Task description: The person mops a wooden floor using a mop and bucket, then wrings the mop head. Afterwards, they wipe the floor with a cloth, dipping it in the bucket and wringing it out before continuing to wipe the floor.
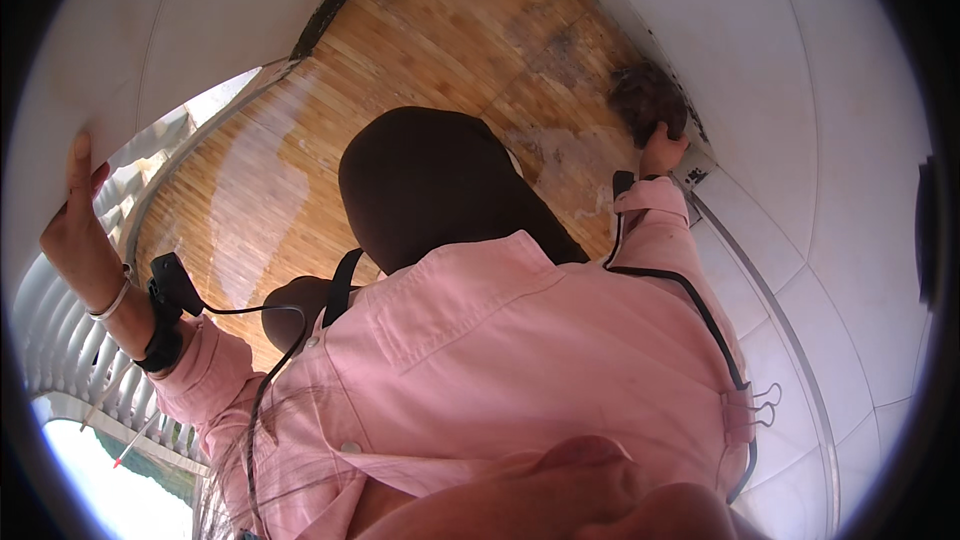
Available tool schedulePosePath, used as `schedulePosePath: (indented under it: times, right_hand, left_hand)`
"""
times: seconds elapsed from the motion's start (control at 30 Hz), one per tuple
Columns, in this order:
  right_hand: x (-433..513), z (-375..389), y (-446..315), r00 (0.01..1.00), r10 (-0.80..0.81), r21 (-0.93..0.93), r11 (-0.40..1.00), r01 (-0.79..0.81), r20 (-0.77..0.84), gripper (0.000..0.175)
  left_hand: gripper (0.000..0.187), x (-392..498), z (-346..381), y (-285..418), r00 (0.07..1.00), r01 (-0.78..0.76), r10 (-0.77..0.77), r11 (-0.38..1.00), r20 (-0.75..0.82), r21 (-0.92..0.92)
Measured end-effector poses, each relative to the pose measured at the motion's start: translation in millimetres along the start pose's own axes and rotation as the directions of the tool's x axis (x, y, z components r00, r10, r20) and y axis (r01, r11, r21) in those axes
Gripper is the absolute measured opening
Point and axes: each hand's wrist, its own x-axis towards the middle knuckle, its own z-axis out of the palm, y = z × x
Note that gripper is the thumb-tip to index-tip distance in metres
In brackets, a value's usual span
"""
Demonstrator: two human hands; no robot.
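Observation:
At the right, my right hand grips a dark brown, bunched cloth or rag and holds it against the wood-patterned floor, close to the foot of the white wall. My left hand is raised at the far left, its thumb up against the edge of a white panel, perhaps a door; the other fingers are partly hidden behind that edge. Pale, shiny patches and dark smudges mark the floor. Both wrists carry a black strap with a small device and a cable.
My dark-clad knee is bent over the floor in the middle. A white tiled wall rises on the right, with a metal strip along its lower tiles. White railing bars stand beyond the threshold at the left.

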Motion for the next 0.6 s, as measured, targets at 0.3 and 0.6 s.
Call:
schedulePosePath:
  times: [0.3, 0.6]
  right_hand:
    - [61, 17, 85, 0.953, 0.289, 0.277, 0.912, -0.304, 0.097, 0.067]
    - [89, 26, 83, 0.951, 0.201, 0.099, 0.968, -0.229, 0.233, 0.045]
  left_hand:
    - [0.021, 1, -4, -3, 1.000, 0.022, -0.022, 0.999, 0.014, -0.029]
    - [0.021, 1, -7, -1, 1.000, 0.017, -0.017, 1.000, 0.010, 0.010]
